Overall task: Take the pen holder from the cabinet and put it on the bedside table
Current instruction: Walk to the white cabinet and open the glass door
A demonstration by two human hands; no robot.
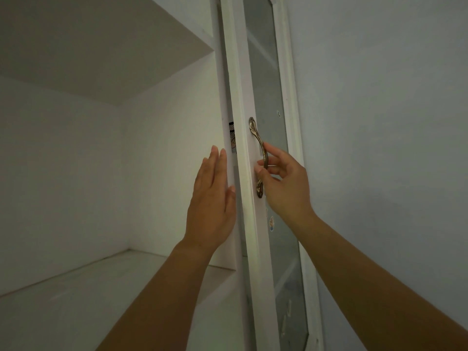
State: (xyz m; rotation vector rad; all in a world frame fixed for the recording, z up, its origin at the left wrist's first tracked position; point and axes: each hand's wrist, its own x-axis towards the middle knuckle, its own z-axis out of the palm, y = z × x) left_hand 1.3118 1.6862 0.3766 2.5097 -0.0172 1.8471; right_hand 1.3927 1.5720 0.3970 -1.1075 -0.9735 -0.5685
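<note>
Two forearms rise from the bottom of the frame. The left grip is released, fingers straight and flat along the edge of the white cabinet door at centre, thumb touching it. The right grip grasps the brass handle just right of centre, thumb and curled fingers round it. In the narrow gap above the left fingertips there's a sliver of black mesh: the pen holder, inside the cabinet. A white shelf sits lower left.

black mesh object mostly hidden behind cabinet door, small stickers on its glass illegible
</note>
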